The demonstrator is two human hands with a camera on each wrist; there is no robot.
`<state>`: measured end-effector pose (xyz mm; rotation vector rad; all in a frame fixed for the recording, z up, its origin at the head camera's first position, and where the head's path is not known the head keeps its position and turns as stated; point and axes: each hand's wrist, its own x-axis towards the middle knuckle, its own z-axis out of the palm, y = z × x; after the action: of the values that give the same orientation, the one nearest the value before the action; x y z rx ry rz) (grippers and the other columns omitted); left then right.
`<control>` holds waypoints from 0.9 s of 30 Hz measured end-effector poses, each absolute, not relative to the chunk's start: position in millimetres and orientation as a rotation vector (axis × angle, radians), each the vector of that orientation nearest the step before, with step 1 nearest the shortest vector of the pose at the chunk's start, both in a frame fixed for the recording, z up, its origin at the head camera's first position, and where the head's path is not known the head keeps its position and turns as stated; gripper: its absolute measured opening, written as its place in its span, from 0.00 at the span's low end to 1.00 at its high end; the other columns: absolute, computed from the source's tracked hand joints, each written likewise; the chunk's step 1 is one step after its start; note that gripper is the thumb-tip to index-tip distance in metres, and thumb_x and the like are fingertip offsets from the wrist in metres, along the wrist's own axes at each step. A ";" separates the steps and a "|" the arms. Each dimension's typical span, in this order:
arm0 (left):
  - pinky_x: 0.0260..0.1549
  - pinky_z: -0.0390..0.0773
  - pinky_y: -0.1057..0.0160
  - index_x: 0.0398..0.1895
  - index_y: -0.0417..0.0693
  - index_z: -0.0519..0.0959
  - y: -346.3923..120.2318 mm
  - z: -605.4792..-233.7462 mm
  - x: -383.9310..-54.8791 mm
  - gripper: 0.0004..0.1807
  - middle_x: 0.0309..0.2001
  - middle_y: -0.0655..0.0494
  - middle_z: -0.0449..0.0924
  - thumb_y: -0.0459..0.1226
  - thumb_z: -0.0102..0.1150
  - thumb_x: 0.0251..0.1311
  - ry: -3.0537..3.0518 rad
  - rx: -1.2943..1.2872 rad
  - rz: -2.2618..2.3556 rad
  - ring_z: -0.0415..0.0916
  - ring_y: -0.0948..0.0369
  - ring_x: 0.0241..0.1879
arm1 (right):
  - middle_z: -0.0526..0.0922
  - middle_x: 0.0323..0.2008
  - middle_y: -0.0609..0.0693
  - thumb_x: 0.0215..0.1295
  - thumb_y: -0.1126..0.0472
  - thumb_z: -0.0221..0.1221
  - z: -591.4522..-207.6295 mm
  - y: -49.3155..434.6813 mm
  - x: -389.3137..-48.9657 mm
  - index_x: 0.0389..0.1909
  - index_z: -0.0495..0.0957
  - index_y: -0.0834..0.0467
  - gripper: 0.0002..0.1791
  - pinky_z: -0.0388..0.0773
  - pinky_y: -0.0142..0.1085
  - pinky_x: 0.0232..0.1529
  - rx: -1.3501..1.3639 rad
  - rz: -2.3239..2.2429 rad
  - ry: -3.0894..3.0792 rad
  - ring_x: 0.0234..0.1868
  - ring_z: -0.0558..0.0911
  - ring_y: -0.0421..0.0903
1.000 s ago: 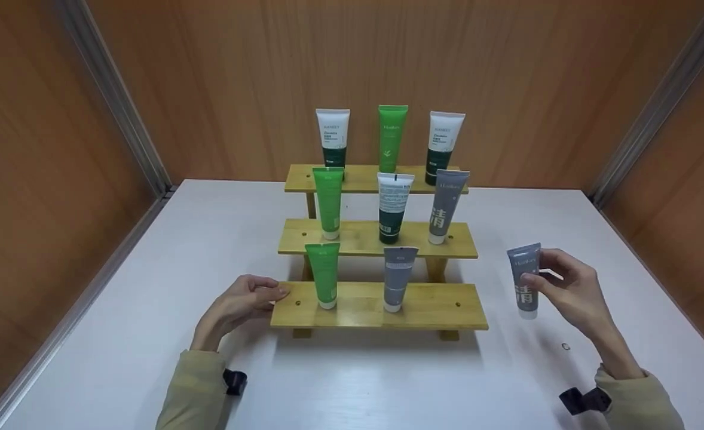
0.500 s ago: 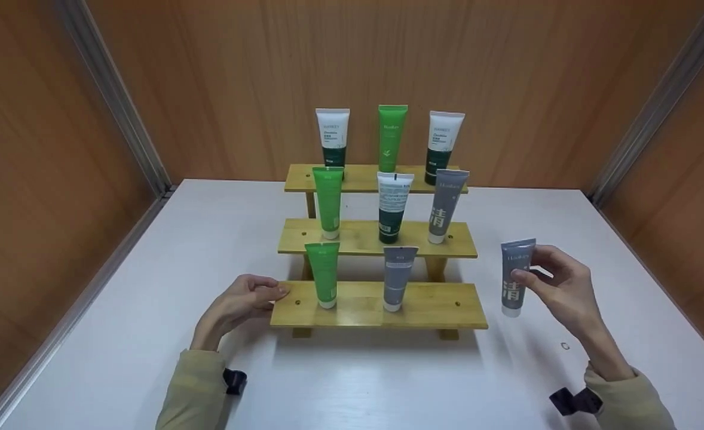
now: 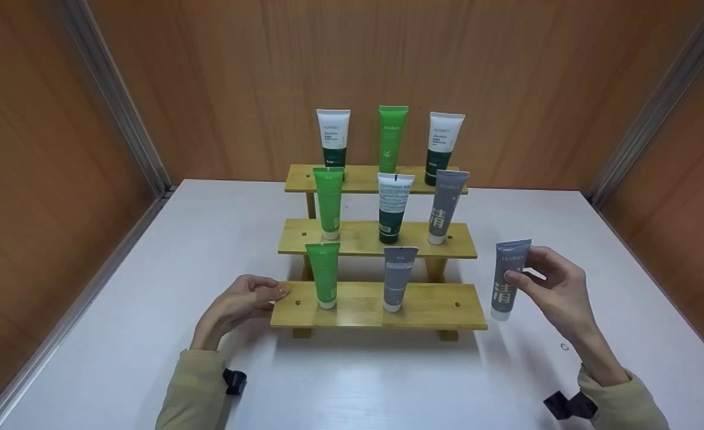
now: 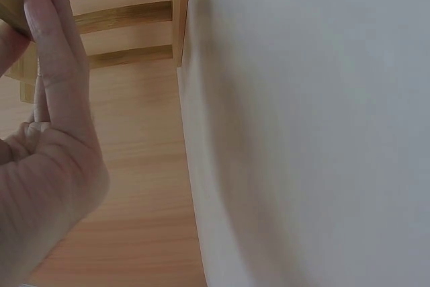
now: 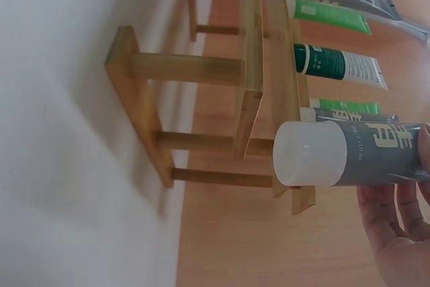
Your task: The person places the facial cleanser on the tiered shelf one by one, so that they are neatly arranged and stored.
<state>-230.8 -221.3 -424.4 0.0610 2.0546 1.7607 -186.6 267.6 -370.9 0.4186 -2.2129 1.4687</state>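
Note:
A three-step wooden stand [image 3: 429, 307] holds upright squeeze tubes. My left hand [image 3: 235, 307] pinches the left end of its lowest step between thumb and fingers, also seen in the left wrist view. To the right of the stand, my right hand [image 3: 561, 292] grips a grey tube [image 3: 510, 275] with its white cap down, above the table and apart from the step. In the right wrist view the held tube's white cap [image 5: 309, 154] shows close up. On the lowest step stand a green tube [image 3: 325, 275] at left and another grey tube [image 3: 398, 278] in the middle.
The middle step bears a green tube [image 3: 329, 203], a white and dark green tube [image 3: 392, 209] and a grey one [image 3: 446, 206]. Above are two white-green tubes and a green tube [image 3: 392, 137]. A small ring [image 3: 564, 346] lies on the white table [image 3: 352, 382]; wood panels enclose it.
My right hand has moved left with the grey tube, closer to the stand's right end, and the tube's tilt has changed. The left hand stays on the lowest step.

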 end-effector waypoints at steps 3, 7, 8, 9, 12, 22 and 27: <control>0.43 0.86 0.64 0.55 0.29 0.73 -221.5 -424.4 -231.1 0.24 0.40 0.55 0.85 0.40 0.63 0.65 2.065 0.049 1.758 0.86 0.63 0.37 | 0.83 0.44 0.38 0.58 0.80 0.64 -369.5 264.9 -184.9 0.54 0.76 0.73 0.21 0.82 0.24 0.53 0.407 1.488 -2.204 0.46 0.84 0.34; 0.44 0.86 0.63 0.58 0.26 0.70 -221.3 -424.2 -231.1 0.27 0.42 0.54 0.85 0.39 0.62 0.65 2.081 0.036 1.756 0.85 0.63 0.38 | 0.83 0.44 0.39 0.58 0.81 0.64 -367.1 261.1 -182.9 0.54 0.75 0.74 0.21 0.82 0.24 0.52 0.410 1.505 -2.187 0.46 0.85 0.34; 0.45 0.86 0.63 0.59 0.26 0.70 -221.2 -424.2 -231.1 0.27 0.42 0.53 0.85 0.39 0.62 0.65 2.084 0.032 1.757 0.85 0.63 0.38 | 0.83 0.44 0.39 0.58 0.81 0.63 -366.6 260.2 -182.3 0.54 0.75 0.74 0.21 0.82 0.24 0.52 0.412 1.507 -2.183 0.47 0.85 0.33; 0.45 0.86 0.63 0.59 0.26 0.70 -221.1 -424.1 -230.9 0.28 0.42 0.53 0.85 0.39 0.62 0.65 2.086 0.031 1.758 0.85 0.62 0.38 | 0.83 0.44 0.39 0.58 0.81 0.64 -365.9 259.4 -181.8 0.53 0.75 0.74 0.21 0.82 0.24 0.52 0.419 1.508 -2.179 0.47 0.85 0.33; 0.45 0.86 0.63 0.59 0.26 0.70 -221.1 -423.9 -230.8 0.27 0.42 0.53 0.85 0.39 0.62 0.65 2.083 0.034 1.763 0.85 0.62 0.37 | 0.83 0.44 0.39 0.57 0.81 0.64 -364.5 257.0 -180.5 0.53 0.75 0.75 0.21 0.82 0.24 0.52 0.437 1.510 -2.171 0.47 0.85 0.34; 0.41 0.86 0.65 0.51 0.32 0.75 -222.5 -426.0 -231.7 0.19 0.37 0.57 0.85 0.39 0.63 0.65 2.050 0.077 1.767 0.85 0.64 0.35 | 0.84 0.43 0.41 0.56 0.82 0.63 -363.3 253.8 -179.3 0.52 0.75 0.75 0.21 0.83 0.24 0.51 0.508 1.601 -2.101 0.47 0.85 0.35; 0.42 0.87 0.64 0.53 0.29 0.74 -221.8 -425.6 -231.4 0.22 0.39 0.55 0.85 0.39 0.63 0.65 2.056 0.077 1.761 0.85 0.63 0.36 | 0.84 0.43 0.42 0.57 0.83 0.62 -363.2 253.1 -179.5 0.52 0.75 0.75 0.20 0.83 0.25 0.52 0.565 1.660 -2.044 0.48 0.86 0.36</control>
<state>-231.4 -221.8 -425.6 0.0775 2.0558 1.7609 -179.5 253.1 -363.2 0.5645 -2.0441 1.6596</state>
